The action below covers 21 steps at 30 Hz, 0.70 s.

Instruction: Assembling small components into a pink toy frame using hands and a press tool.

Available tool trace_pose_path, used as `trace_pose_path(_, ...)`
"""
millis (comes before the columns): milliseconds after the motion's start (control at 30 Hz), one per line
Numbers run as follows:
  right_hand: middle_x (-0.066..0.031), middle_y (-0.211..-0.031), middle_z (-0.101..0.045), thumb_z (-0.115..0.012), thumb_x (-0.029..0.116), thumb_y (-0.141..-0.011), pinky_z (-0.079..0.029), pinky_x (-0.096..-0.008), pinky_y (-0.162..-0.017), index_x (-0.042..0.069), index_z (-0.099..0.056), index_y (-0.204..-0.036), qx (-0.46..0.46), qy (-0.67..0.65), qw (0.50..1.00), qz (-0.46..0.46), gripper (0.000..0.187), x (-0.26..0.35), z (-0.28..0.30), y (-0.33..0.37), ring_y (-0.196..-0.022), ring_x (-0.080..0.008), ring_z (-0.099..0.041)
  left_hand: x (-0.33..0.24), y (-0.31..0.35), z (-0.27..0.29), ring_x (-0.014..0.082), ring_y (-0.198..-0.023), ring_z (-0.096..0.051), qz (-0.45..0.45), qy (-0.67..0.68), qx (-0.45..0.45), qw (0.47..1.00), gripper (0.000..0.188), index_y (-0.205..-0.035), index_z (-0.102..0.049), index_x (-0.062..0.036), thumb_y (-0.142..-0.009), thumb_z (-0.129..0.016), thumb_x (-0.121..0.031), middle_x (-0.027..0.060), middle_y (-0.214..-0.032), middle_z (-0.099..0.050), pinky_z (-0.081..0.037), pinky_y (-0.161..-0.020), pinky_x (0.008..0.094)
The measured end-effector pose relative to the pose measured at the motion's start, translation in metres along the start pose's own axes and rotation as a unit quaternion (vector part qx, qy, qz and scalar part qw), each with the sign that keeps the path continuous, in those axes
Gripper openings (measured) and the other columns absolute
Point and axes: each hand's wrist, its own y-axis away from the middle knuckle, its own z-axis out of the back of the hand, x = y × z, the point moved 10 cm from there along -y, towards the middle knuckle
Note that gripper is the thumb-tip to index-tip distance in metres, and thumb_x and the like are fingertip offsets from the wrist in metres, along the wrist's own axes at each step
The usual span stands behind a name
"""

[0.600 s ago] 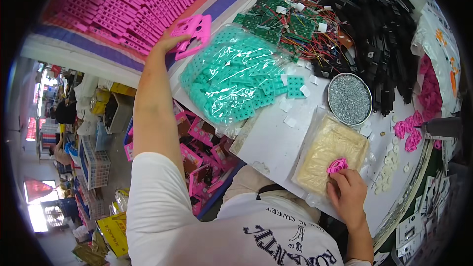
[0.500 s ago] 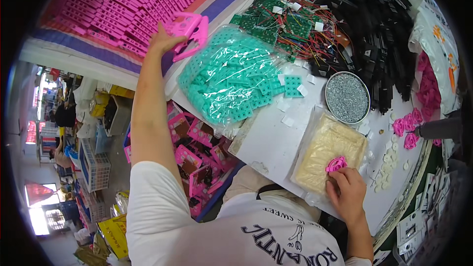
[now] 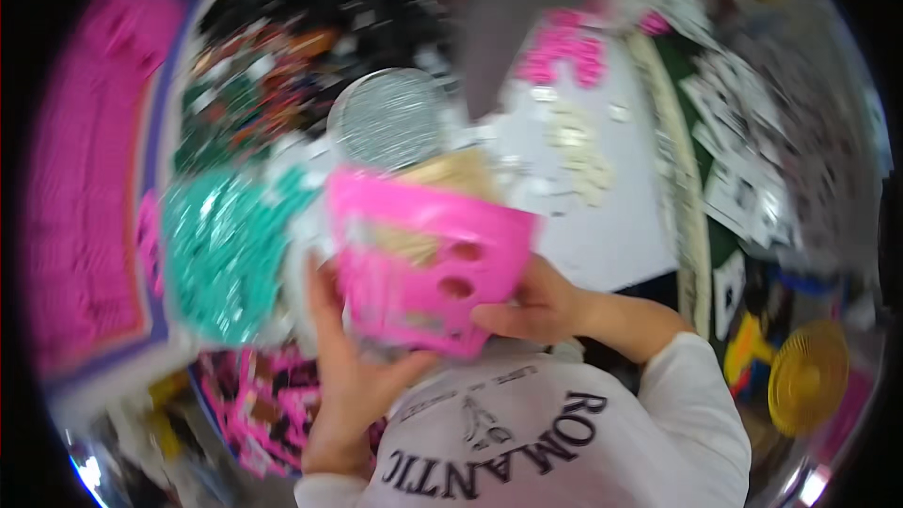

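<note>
A pink plastic housing panel [image 3: 433, 245] with round holes and cut-outs is held up in front of my chest, blurred by motion. My left hand [image 3: 353, 386] grips its lower left side, with the thumb stretched along the bottom edge. On the right side, my right hand [image 3: 541, 306] pinches the panel with its thumb on the face and the fingers behind. Just beyond the panel lies a tan block in clear wrap [image 3: 461, 174], partly covered by it. A round metal dish of small screws [image 3: 386, 118] stands behind that. Whether the right hand also holds a small part is hidden.
A clear bag of teal square pieces [image 3: 221, 259] lies left. Green circuit boards with wires [image 3: 235, 113] and black parts [image 3: 310, 0] are piled behind. Pink rosettes [image 3: 564, 47] and cream discs [image 3: 578, 155] lie right. Stacked pink panels [image 3: 85, 188] fill the far left.
My left hand has brought the pink panel from the stack at upper left to my chest. My right hand has left the tan block and now grips the panel too. The view has turned right.
</note>
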Motion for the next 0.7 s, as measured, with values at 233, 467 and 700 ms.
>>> trace_pose_path(233, -0.0083, -0.120, -0.070, -0.069, 0.022, -0.095, -0.055, -0.0307, -0.085, 0.003, -0.058, -0.138, 0.013, 0.132, 0.978, -0.160, 0.048, 0.045, 0.057, 0.035, -0.093, -0.0128, -0.066, 0.051, 0.014, -0.027, 0.0099, -0.082, -0.065, 0.190, 0.313, 0.010, 0.931, 0.062, -0.155, -0.034, -0.0034, -0.098, -0.059, -0.003, 0.0084, -0.114, -0.065, -0.049, -0.061, 0.0184)
trace_pose_path(467, -0.0142, -0.139, -0.060, -0.066, 0.013, -0.088, -0.048, -0.0503, -0.106, 0.017, -0.058, -0.140, -0.419, 0.825, 0.281, -0.255, 0.052, 0.225, 0.405, 0.217, -0.128, -0.0340, -0.055, 0.054, 0.001, 0.014, 0.0033, -0.066, -0.061, 0.127, 0.222, -0.071, 0.964, 0.060, -0.155, -0.036, -0.0038, -0.100, -0.061, -0.010, 0.0042, -0.102, -0.068, -0.038, -0.045, 0.0137)
trace_pose_path(700, -0.0123, -0.130, -0.066, -0.059, 0.006, -0.089, -0.050, -0.0445, -0.101, 0.018, -0.064, -0.133, -0.491, 0.789, 0.257, -0.266, 0.046, 0.276, 0.436, 0.300, -0.122, -0.0358, -0.060, 0.068, -0.004, -0.007, 0.0104, -0.078, -0.062, 0.194, 0.322, -0.047, 0.926, 0.071, -0.158, -0.026, -0.0030, -0.097, -0.062, -0.008, 0.0101, -0.122, -0.058, -0.040, -0.046, 0.0181)
